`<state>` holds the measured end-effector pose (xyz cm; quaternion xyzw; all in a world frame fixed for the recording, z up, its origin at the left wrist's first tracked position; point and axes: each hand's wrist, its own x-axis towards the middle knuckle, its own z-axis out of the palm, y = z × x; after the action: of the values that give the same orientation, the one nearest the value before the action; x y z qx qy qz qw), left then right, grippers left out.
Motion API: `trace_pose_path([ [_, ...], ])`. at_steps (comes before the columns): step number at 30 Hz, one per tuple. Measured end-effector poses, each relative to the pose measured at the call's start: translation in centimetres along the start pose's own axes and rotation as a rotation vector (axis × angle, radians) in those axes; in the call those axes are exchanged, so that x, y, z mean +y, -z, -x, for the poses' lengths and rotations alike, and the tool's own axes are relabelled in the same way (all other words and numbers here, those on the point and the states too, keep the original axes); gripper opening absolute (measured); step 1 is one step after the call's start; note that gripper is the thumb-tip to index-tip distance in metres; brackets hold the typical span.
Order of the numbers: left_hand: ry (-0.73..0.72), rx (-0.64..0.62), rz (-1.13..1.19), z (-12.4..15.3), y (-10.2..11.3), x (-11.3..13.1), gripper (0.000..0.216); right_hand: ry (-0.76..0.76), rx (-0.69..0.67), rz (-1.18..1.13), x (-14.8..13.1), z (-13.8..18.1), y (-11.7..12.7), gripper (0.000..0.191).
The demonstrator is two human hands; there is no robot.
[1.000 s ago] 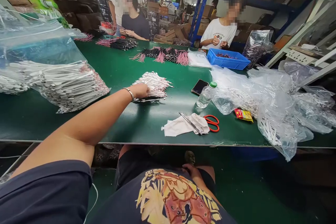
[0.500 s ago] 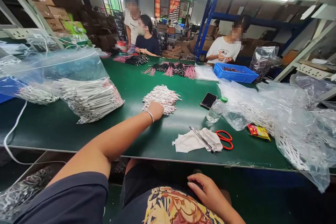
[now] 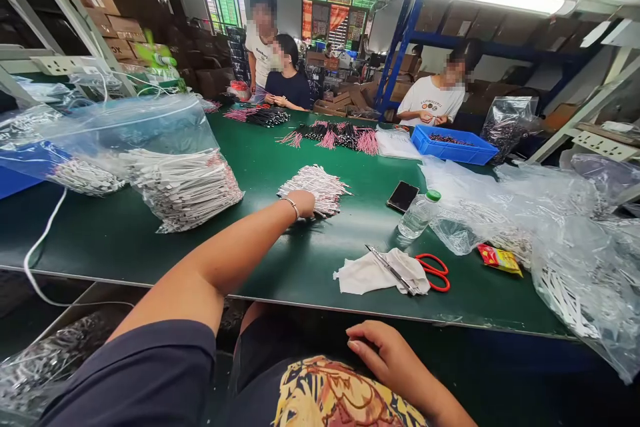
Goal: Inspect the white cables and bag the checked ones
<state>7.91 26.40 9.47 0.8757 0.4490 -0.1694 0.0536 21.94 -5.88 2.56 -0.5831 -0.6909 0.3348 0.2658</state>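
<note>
A heap of short white wires (image 3: 323,187) with some pinkish ends lies on the green table. At its near left side is my left hand (image 3: 301,203), wearing a bracelet and touching the heap. Its fingers look curled in, but they point away from me and what they hold is hidden. My right hand (image 3: 377,347) hangs over my lap, below the table's front edge, thumb apart from loosely bent fingers and nothing in it. A large clear bag (image 3: 170,127) left of the heap holds a thick stack of similar white wires.
Right of the heap are a phone (image 3: 403,196), a water bottle (image 3: 417,215), red-handled scissors (image 3: 439,273), and tweezers (image 3: 393,270) on a white cloth (image 3: 353,277). Clear bags (image 3: 575,240) crowd the right. Black-and-pink wire bundles (image 3: 335,135), a blue bin (image 3: 453,150) and several people are across.
My left hand has shifted slightly down the near side of the heap. My right hand has moved a little left over my lap. The whole view has shifted slightly.
</note>
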Motion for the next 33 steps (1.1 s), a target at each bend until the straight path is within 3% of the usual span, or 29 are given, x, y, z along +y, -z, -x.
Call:
trace_pose_path([
  [7, 0.022, 0.051, -0.016, 0.7, -0.2, 1.5, 0.034, 0.291, 0.028, 0.330, -1.6, -9.7, 1.4, 0.028],
  [11, 0.021, 0.119, 0.001, 1.6, -0.4, 1.5, 0.035, 0.250, -0.012, 0.535, -1.8, -15.7, 1.0, 0.037],
  [17, 0.021, 0.219, 0.086, 2.0, -1.0, 0.1, 0.035, 0.003, 0.125, 0.572, -1.0, -21.6, 0.2, 0.060],
  [20, 0.058, 0.230, 0.131, 1.9, -1.3, -0.1, 0.035, -0.072, 0.169, 0.578, -0.3, -23.4, -0.2, 0.060],
  [24, 0.054, 0.147, 0.191, 1.8, -1.1, -0.2, 0.035, -0.141, 0.192, 0.580, 0.4, -24.6, -0.5, 0.061],
  [33, 0.018, -0.050, 0.383, 2.4, 1.4, -1.2, 0.030, -0.174, 0.180, 0.577, 0.7, -24.5, -0.4, 0.061],
])
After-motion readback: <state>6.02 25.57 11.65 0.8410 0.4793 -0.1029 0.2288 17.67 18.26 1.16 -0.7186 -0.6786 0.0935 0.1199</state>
